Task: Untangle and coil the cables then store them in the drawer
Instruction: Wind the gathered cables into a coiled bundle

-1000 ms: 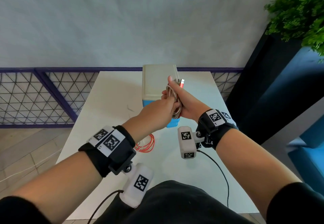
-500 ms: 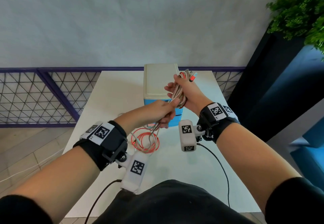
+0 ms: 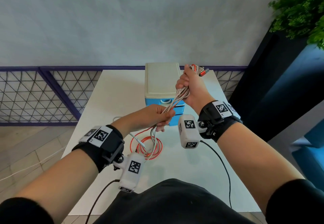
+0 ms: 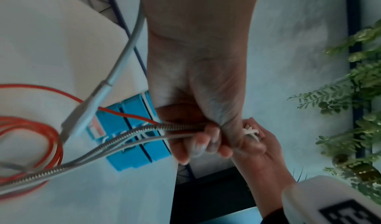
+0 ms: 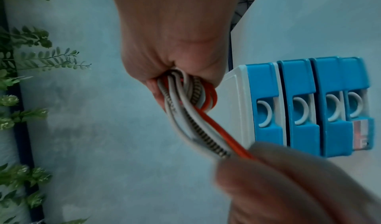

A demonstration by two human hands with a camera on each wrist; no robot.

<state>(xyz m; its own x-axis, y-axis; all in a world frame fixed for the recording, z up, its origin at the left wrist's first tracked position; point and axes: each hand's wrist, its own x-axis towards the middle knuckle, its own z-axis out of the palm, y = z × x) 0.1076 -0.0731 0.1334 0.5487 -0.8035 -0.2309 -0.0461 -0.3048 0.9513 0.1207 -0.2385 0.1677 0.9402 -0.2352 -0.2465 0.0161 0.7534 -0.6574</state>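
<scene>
Now right hand (image 3: 192, 87) higher, gripping cable bundle (image 3: 182, 93); left hand (image 3: 154, 116) lower, seemingly sliding along strands.

A mixed bundle of orange, white and metal-braided cables (image 3: 182, 93) is held above the white table, with plug ends (image 3: 201, 70) protruding at the top. Its loose tails hang to a slack orange loop (image 3: 149, 147) lying on the table. A small drawer unit, white-topped with closed blue drawers (image 5: 299, 105), stands upright just behind.
</scene>
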